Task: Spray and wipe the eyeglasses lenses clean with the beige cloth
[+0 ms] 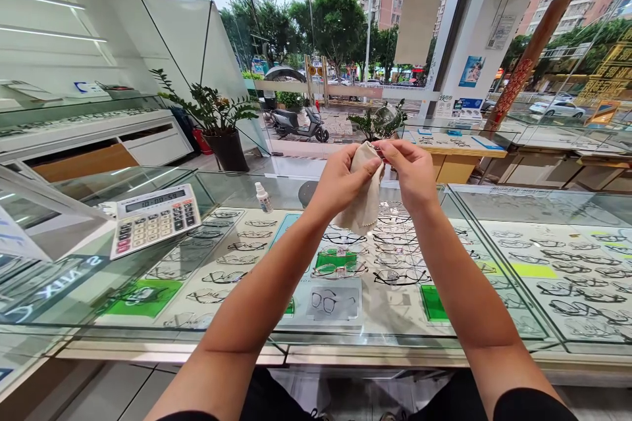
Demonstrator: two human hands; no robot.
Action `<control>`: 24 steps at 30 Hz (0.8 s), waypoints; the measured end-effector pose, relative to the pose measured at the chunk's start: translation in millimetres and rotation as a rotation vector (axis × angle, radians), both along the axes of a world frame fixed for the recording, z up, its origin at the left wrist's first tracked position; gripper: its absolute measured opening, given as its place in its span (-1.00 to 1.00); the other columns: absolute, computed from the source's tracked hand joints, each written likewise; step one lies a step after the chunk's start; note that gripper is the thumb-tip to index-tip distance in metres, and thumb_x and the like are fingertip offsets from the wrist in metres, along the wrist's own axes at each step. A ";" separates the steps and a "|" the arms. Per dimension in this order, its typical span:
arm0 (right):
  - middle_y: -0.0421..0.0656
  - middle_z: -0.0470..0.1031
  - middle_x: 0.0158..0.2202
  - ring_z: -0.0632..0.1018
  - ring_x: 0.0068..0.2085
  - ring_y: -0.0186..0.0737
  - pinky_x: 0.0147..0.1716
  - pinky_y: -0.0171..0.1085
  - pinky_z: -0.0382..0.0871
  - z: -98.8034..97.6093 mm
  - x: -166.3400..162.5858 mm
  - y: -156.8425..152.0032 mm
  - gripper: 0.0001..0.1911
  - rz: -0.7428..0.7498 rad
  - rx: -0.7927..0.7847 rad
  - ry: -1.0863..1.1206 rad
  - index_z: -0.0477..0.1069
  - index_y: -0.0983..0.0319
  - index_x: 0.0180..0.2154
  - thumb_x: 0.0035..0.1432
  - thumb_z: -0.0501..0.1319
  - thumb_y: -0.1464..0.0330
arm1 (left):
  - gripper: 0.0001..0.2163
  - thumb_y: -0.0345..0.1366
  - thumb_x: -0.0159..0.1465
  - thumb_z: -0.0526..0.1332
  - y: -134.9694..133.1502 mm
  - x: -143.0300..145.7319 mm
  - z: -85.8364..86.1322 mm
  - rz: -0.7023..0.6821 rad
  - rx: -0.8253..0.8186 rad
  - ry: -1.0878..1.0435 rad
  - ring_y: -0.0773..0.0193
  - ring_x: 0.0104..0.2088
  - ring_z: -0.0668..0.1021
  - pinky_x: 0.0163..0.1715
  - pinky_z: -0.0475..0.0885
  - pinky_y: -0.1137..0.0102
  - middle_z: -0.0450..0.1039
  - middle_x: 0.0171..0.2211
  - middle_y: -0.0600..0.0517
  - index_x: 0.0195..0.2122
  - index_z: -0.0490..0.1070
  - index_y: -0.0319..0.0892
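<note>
Both my hands are raised above the glass display case (316, 339). In my left hand (343, 177) is a beige cleaning cloth (363, 207), bunched between thumb and fingers, its scalloped lower edge hanging down. Close beside it, the fingers of my right hand (409, 168) are pinched together at the cloth's upper right edge. A thin dark bit shows between the two hands; what it belongs to is hidden by the cloth and fingers. Under the glass lie rows of eyeglasses (401, 276), below and around my forearms.
On the glass top stand a small white bottle (263, 198) and, to the left, a tilted calculator (155, 218). A second display case (573, 263) adjoins on the right. Beyond are a potted plant (224, 125), a wooden-fronted counter (444, 164) and a large window.
</note>
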State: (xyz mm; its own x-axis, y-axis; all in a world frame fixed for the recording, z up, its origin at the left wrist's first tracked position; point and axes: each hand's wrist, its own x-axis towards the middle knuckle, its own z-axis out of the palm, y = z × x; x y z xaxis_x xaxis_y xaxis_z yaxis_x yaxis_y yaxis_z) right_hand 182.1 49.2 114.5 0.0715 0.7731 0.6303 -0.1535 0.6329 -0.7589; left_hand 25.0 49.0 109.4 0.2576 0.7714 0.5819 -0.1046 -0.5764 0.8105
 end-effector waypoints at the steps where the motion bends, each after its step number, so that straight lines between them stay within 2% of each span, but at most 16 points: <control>1: -0.18 0.75 -0.20 0.67 -0.12 -0.17 0.07 -0.09 0.58 -0.1 -0.1 0.7 -0.78 0.031 -0.003 0.006 0.71 0.07 -0.29 0.12 0.52 0.09 | -0.54 0.15 0.26 0.45 -0.1 1.3 -0.7 0.030 0.024 0.000 0.29 -0.36 0.47 -0.35 0.40 0.40 0.53 -0.32 0.01 -0.15 0.52 -0.18; 6: -0.20 0.72 -0.25 0.66 -0.13 -0.19 0.13 -0.10 0.54 0.7 -1.1 -1.8 -0.83 0.129 0.059 0.009 0.73 0.08 -0.28 0.16 0.50 0.14 | -0.55 0.20 0.36 0.35 -3.3 5.7 -0.3 0.126 0.133 -0.022 0.30 -0.35 0.42 -0.34 0.34 0.40 0.47 -0.35 0.05 -0.22 0.52 -0.15; 10: -0.20 0.69 -0.26 0.62 -0.15 -0.18 0.06 -0.10 0.57 3.6 0.2 -4.8 -0.82 0.090 0.082 -0.023 0.69 0.08 -0.34 0.12 0.50 0.14 | -0.47 0.28 0.39 0.25 -6.7 5.4 2.1 0.143 0.134 -0.053 0.30 -0.44 0.35 -0.41 0.31 0.38 0.33 -0.46 0.08 -0.37 0.39 -0.14; 13: -0.20 0.67 -0.28 0.61 -0.20 -0.20 0.00 -0.12 0.57 4.7 3.8 -3.9 -0.83 0.072 0.071 -0.022 0.66 0.09 -0.36 0.14 0.48 0.15 | -0.47 0.29 0.40 0.22 -7.2 -1.5 6.3 -0.010 0.048 0.015 0.27 -0.43 0.42 -0.41 0.38 0.36 0.42 -0.42 0.03 -0.34 0.41 -0.14; 15: -0.21 0.66 -0.31 0.60 -0.24 -0.22 -0.03 -0.14 0.56 4.6 6.2 -1.8 -0.84 0.086 0.049 0.001 0.64 0.09 -0.38 0.14 0.47 0.17 | -0.48 0.28 0.35 0.29 -6.4 -8.6 10.7 -0.133 0.010 0.086 0.26 -0.41 0.46 -0.38 0.40 0.35 0.47 -0.40 0.01 -0.32 0.44 -0.15; 17: -0.21 0.66 -0.30 0.60 -0.24 -0.23 -0.05 -0.14 0.56 4.2 7.6 0.2 -0.83 0.087 0.017 0.009 0.62 0.09 -0.38 0.14 0.46 0.15 | -0.49 0.26 0.32 0.34 -4.8 -15.9 15.4 -0.184 0.013 0.132 0.25 -0.40 0.48 -0.35 0.42 0.35 0.50 -0.39 0.01 -0.32 0.47 -0.16; 20: -0.19 0.67 -0.23 0.62 -0.19 -0.21 -0.05 -0.15 0.56 3.7 8.1 1.7 -0.81 0.047 -0.013 0.009 0.62 0.08 -0.33 0.14 0.46 0.12 | -0.48 0.28 0.30 0.35 -1.2 -23.8 19.7 -0.153 0.033 0.137 0.25 -0.41 0.48 -0.35 0.41 0.36 0.51 -0.41 0.02 -0.33 0.49 -0.16; 24: -0.18 0.69 -0.18 0.64 -0.18 -0.23 -0.10 -0.18 0.55 4.3 10.6 2.4 -0.81 0.026 -0.003 0.060 0.61 0.08 -0.30 0.15 0.47 0.13 | -0.47 0.29 0.30 0.34 3.6 -29.3 20.0 -0.022 0.040 0.083 0.27 -0.43 0.45 -0.38 0.37 0.37 0.48 -0.44 0.02 -0.38 0.46 -0.15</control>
